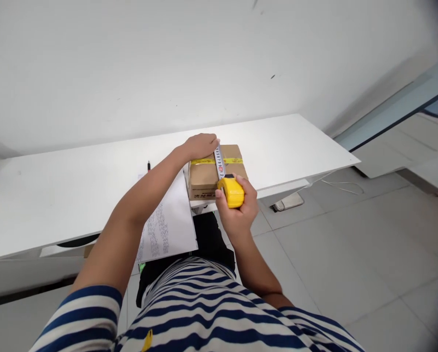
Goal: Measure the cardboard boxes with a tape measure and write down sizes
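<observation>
A small brown cardboard box [204, 178] with a band of yellow tape across its top sits at the front edge of the white table. My right hand [246, 210] is wrapped round a yellow tape measure [235, 191] at the box's near side. Its metal blade [219, 161] is drawn out across the top of the box, away from me. At the box's far edge, my left hand [202, 145] is closed, its fingertips at the blade's end. The blade's tip is hidden under those fingers.
A sheet of paper with handwriting [171, 220] lies left of the box and overhangs the front edge of the white table [65, 190]. Beside the paper is a dark pen [149, 166]. A white wall [149, 63] rises behind; tiled floor [343, 244] shows to the right.
</observation>
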A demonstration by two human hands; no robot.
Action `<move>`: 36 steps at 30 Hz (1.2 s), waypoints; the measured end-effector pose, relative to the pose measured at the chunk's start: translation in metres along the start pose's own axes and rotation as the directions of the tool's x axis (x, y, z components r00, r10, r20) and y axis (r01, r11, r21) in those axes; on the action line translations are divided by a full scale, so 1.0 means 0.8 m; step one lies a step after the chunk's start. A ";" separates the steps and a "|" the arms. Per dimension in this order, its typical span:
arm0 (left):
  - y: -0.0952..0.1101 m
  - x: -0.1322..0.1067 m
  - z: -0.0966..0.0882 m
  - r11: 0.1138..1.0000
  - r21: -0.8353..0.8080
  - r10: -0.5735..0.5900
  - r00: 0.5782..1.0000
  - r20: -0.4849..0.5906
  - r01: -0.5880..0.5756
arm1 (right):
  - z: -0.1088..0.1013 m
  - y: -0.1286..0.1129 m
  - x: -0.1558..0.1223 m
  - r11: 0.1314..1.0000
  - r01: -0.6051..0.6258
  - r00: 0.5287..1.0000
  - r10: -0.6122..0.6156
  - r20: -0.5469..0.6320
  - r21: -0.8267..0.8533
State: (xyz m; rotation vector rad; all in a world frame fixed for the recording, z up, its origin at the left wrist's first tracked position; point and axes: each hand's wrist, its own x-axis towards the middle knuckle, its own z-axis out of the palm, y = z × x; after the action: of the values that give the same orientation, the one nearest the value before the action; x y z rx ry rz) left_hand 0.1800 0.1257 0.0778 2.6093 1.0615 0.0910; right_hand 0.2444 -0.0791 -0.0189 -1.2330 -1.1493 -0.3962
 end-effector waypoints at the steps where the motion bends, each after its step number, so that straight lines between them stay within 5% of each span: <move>1: 0.001 -0.004 0.000 1.000 0.006 0.014 1.000 -0.012 -0.014 | 0.004 0.003 0.001 1.000 0.002 1.000 -0.002 -0.016 -0.008; 10: -0.002 0.001 0.006 0.999 0.032 0.044 0.996 -0.081 -0.041 | 0.015 0.009 0.004 0.998 0.027 0.999 -0.026 -0.027 0.049; 15: -0.009 -0.004 0.006 0.982 -0.074 0.143 0.942 -0.304 -0.173 | 0.026 0.038 -0.005 0.996 -0.001 1.000 0.002 -0.005 0.092; 20: 0.022 -0.044 0.006 0.941 -0.064 0.292 0.894 -0.339 -0.331 | 0.033 0.076 -0.010 0.994 -0.100 0.994 0.099 0.042 0.034; 23: 0.044 -0.070 0.008 0.929 -0.060 0.334 0.896 -0.291 -0.366 | 0.023 0.085 -0.011 0.999 -0.030 0.999 0.028 0.030 0.039; 27: 0.051 -0.079 0.009 0.951 -0.039 0.285 0.920 -0.270 -0.306 | 0.009 0.085 -0.023 0.992 0.096 0.994 -0.100 0.054 0.077; 29: 0.045 -0.074 0.011 0.992 -0.013 0.116 0.962 -0.246 -0.123 | 0.007 0.086 -0.033 0.990 -0.059 0.998 0.054 0.044 0.125; 30: 0.039 -0.072 0.013 1.000 -0.013 0.011 0.976 -0.218 -0.014 | 0.008 0.088 -0.038 0.965 -0.203 0.979 0.199 0.041 0.166; 32: 0.019 -0.074 0.017 0.992 -0.049 -0.121 0.981 -0.150 0.115 | 0.009 0.097 -0.043 0.810 -0.515 0.853 0.518 0.068 0.281; 34: -0.009 -0.085 0.024 0.987 -0.121 -0.119 0.985 -0.124 0.104 | 0.010 0.112 -0.044 0.584 -0.698 0.684 0.715 0.146 0.415; 36: -0.040 -0.106 0.036 0.981 -0.190 -0.071 0.981 -0.182 0.036 | 0.007 0.130 -0.040 0.396 -0.748 0.576 0.785 0.225 0.532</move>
State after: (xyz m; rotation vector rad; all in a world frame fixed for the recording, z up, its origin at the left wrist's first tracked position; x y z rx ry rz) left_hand 0.1021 0.0809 0.0452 2.4382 1.1259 0.4119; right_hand 0.3087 -0.0477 -0.1017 -1.0380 -0.4409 0.6172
